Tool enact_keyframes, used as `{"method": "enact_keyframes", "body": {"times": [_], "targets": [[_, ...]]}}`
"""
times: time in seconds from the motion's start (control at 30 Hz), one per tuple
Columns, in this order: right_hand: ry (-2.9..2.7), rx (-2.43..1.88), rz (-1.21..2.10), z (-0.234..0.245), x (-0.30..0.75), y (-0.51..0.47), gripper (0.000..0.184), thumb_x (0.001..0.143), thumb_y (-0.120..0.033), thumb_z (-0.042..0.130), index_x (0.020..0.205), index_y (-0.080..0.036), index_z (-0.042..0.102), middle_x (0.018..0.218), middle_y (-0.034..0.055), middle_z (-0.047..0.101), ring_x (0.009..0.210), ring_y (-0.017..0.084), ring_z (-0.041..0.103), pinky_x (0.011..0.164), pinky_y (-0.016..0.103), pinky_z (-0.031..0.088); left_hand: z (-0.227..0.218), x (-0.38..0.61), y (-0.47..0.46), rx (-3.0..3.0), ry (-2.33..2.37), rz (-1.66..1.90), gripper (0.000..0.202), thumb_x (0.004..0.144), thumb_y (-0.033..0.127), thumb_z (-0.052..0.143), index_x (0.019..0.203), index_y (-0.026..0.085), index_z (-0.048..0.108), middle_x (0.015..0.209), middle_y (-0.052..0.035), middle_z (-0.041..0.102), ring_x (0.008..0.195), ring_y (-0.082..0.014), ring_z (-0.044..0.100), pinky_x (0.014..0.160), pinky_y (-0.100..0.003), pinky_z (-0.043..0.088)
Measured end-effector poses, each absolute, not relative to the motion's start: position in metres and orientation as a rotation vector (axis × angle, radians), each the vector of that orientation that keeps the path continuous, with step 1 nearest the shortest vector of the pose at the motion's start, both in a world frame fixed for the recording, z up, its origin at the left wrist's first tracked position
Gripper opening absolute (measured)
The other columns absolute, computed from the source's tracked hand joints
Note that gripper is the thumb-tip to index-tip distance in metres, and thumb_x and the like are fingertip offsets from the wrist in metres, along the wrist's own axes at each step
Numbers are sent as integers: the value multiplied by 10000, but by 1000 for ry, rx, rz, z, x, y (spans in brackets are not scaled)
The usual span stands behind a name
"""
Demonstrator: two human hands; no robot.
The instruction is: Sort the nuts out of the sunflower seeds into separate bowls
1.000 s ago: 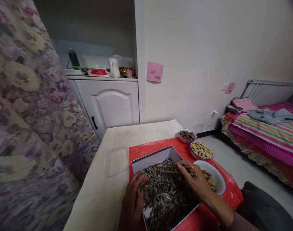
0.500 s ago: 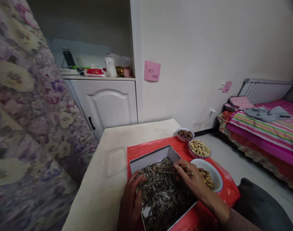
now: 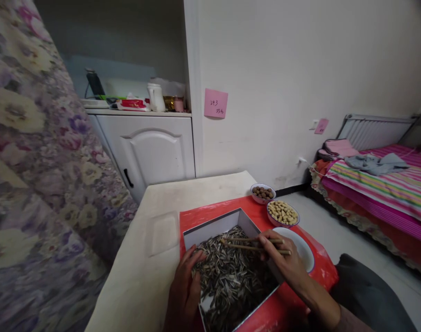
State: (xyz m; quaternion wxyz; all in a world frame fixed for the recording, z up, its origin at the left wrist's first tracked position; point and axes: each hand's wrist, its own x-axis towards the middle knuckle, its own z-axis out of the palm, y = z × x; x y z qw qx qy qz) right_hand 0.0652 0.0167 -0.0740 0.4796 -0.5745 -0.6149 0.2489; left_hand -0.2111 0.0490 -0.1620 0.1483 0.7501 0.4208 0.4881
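Note:
My right hand (image 3: 279,253) is closed around a pair of wooden chopsticks (image 3: 252,244). Their tips reach into a white box (image 3: 193,237), over a heap of striped sunflower seeds (image 3: 231,276). Something tan shows at the tips, too small to name. My left hand (image 3: 184,286) lies across the box's left wall, thumb and fingers stretched apart, fingertips over the seeds. Just beyond my right hand stands a white bowl (image 3: 305,251); the hand covers its inside.
A bowl of peanuts in their shells (image 3: 282,213) and a bowl of round brown nuts (image 3: 262,192) stand at the right back. Red plastic sheeting (image 3: 210,207) lies under the box on the pale table (image 3: 137,258). A floral curtain (image 3: 40,184) hangs at left.
The view has shifted slightly. My right hand sits lower over the white bowl, hiding the tan nuts seen in it before. The chopsticks' rear ends are farther apart; my left hand stays on the box wall.

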Motion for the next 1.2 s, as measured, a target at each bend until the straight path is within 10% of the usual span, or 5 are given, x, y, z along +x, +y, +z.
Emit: {"method": "enact_keyframes", "body": {"times": [1.2], "targets": [[-1215,-1346,536,-31,127,-28,273,900,-455,598,941,-210,711,810,50,719,627,174,646,591,270,534,-161,-210,52,2086,1214,1386,371,939,259,434,1293,264,546,1395,-56,555,1371,-225,431,1144,-441,360]]}}
